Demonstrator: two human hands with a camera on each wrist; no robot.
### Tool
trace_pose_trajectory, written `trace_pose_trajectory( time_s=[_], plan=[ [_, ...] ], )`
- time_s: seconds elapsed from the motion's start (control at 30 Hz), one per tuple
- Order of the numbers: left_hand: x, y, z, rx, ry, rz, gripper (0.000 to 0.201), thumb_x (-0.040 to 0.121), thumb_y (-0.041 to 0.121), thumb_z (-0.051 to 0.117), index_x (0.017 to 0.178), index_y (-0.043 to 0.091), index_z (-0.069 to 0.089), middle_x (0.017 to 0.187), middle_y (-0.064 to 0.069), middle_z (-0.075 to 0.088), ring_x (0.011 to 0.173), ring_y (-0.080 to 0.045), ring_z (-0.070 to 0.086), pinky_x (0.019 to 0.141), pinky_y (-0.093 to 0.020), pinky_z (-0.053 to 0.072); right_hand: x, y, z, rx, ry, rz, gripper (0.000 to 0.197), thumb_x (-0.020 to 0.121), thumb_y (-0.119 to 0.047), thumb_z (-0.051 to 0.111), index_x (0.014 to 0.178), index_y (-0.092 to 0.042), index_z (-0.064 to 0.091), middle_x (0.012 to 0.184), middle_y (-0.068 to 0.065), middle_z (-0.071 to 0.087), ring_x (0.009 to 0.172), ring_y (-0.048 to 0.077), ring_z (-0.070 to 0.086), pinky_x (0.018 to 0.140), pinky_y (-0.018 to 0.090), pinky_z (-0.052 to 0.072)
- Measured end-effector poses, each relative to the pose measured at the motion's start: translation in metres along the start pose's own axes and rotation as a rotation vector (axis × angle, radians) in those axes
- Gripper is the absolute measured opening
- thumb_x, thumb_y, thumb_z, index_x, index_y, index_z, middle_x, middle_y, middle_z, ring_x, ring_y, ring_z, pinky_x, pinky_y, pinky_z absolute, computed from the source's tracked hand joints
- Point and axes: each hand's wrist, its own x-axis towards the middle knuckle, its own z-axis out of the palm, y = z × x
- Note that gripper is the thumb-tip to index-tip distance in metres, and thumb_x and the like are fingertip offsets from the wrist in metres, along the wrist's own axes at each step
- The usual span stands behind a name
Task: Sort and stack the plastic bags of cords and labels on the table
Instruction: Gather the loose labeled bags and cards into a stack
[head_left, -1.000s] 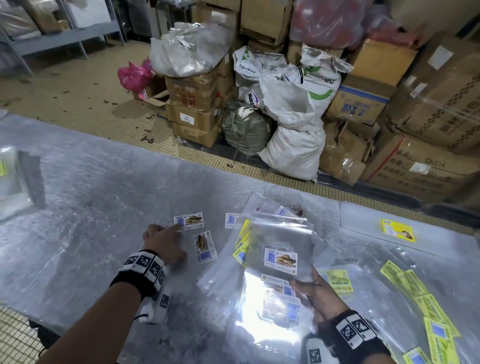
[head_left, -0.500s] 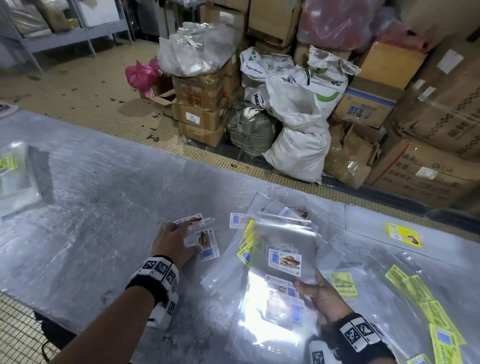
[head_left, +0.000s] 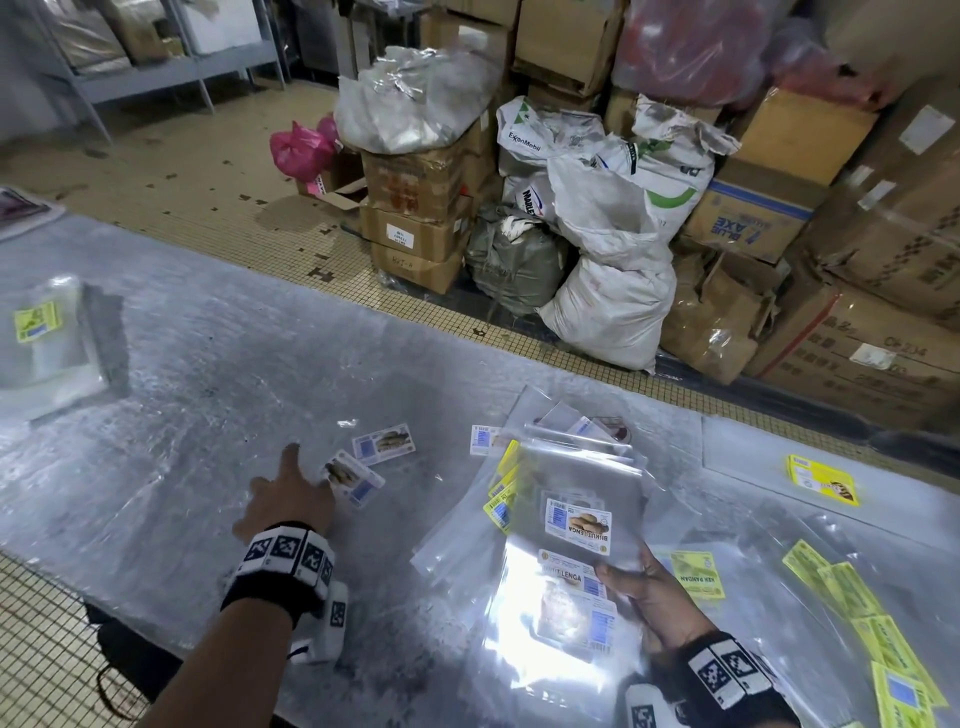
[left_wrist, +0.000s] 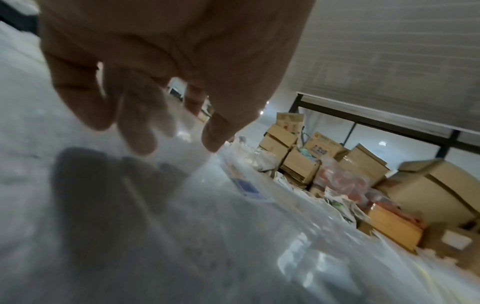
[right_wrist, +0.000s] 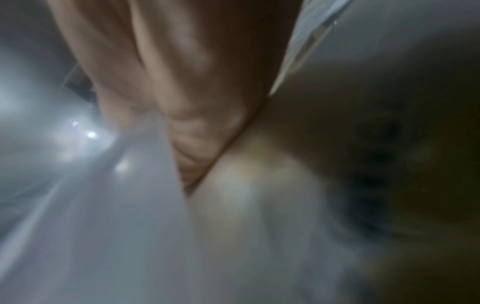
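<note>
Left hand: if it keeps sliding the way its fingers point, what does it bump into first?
Probably the nearer fish label: the left hand points up and right at it, its fingers at its edge. Whether they touch is unclear. A second label lies just beyond.

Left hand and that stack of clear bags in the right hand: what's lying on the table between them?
In the head view, two small white labels with blue patches lie between the left hand and the stack of clear bags; beyond them, bare table.

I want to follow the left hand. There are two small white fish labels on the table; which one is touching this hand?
The nearer fish label, tilted, lies against the left hand at its fingertips. The other fish label lies farther away, clear of the hand.
</note>
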Motion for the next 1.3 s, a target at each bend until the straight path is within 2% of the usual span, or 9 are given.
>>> trace_pose_trajectory(
  time_s=[0.13,0.23,0.37,0.43,0.63,0.8,1.1,1.2,1.3],
  plan=[
    [-0.022,0.002,0.015,0.203,-0.027,0.072,0.060,0.094,0.038,0.042,0.146,0.051,0.016,0.156,-0.013,0.007,0.145,-0.034,0.002,0.113,-0.059,0.009,0.002,0.003,-0.001,0.036,-0.023,-0.001,0.059,0.077,0.008,0.066,0.130,-0.017,0.057,0.119,0.020,0.070,0.106,0.034,0.070,0.087,0.041,0.055],
    [-0.030,0.001,0.028,0.131,-0.027,0.176,0.038,0.093,0.039,0.042,0.130,0.039,0.045,0.145,-0.011,0.030,0.140,-0.034,0.022,0.111,-0.053,0.025,0.001,0.002,0.000,0.045,-0.034,-0.014,0.058,0.075,0.008,0.066,0.128,-0.015,0.058,0.116,0.022,0.070,0.100,0.035,0.072,0.073,0.033,0.060],
    [-0.041,0.009,0.037,0.080,0.046,0.157,0.052,0.090,0.047,0.049,0.129,0.013,0.044,0.136,-0.011,0.042,0.130,-0.032,0.038,0.106,-0.046,0.036,0.002,0.004,-0.002,0.022,-0.036,-0.001,0.064,0.073,0.004,0.071,0.132,-0.016,0.056,0.117,0.020,0.070,0.104,0.036,0.070,0.081,0.037,0.060],
    [-0.044,0.014,0.039,0.011,0.075,0.146,0.061,0.088,0.050,0.055,0.131,0.010,0.040,0.138,-0.014,0.040,0.130,-0.034,0.038,0.107,-0.045,0.034,0.002,0.004,-0.002,0.031,-0.035,0.002,0.058,0.075,0.007,0.066,0.128,-0.015,0.057,0.115,0.020,0.071,0.100,0.034,0.072,0.074,0.032,0.061],
    [-0.042,0.039,0.049,-0.095,0.032,-0.055,0.096,0.087,0.055,0.058,0.152,0.005,0.010,0.160,-0.016,0.002,0.148,-0.032,0.006,0.118,-0.050,0.008,0.002,0.005,-0.002,0.031,-0.041,0.019,0.069,0.068,0.003,0.072,0.133,-0.014,0.055,0.117,0.022,0.070,0.104,0.038,0.070,0.089,0.044,0.057],
    [-0.039,0.049,0.050,-0.126,-0.014,-0.067,0.076,0.088,0.037,0.057,0.150,0.012,0.021,0.159,-0.012,0.005,0.147,-0.031,0.009,0.119,-0.054,0.005,0.003,0.003,-0.003,0.070,-0.065,0.022,0.066,0.070,0.007,0.069,0.132,-0.011,0.056,0.117,0.023,0.070,0.100,0.037,0.071,0.075,0.038,0.062],
    [-0.047,0.055,0.039,-0.133,-0.063,0.102,0.048,0.080,0.024,0.068,0.121,0.037,0.046,0.117,-0.008,0.056,0.112,-0.028,0.048,0.098,-0.043,0.032,0.005,0.003,-0.005,0.062,-0.099,0.042,0.059,0.077,0.012,0.063,0.130,-0.012,0.057,0.116,0.022,0.070,0.097,0.036,0.072,0.069,0.036,0.061],
    [-0.037,0.058,0.027,-0.340,-0.174,0.118,0.041,0.078,0.021,0.072,0.115,0.017,0.055,0.101,-0.010,0.068,0.090,-0.025,0.062,0.080,-0.032,0.046,0.002,0.000,-0.004,0.023,-0.120,0.017,0.054,0.079,0.011,0.062,0.127,-0.014,0.058,0.118,0.019,0.071,0.102,0.033,0.071,0.071,0.032,0.060],
    [-0.022,0.058,0.012,-0.330,-0.280,0.188,0.019,0.085,0.022,0.070,0.082,0.005,0.063,0.076,-0.012,0.062,0.077,-0.026,0.058,0.068,-0.030,0.043,0.002,0.000,-0.005,0.011,-0.113,0.011,0.053,0.080,0.008,0.065,0.127,-0.017,0.059,0.119,0.016,0.071,0.108,0.032,0.069,0.079,0.035,0.057]
  ],
)
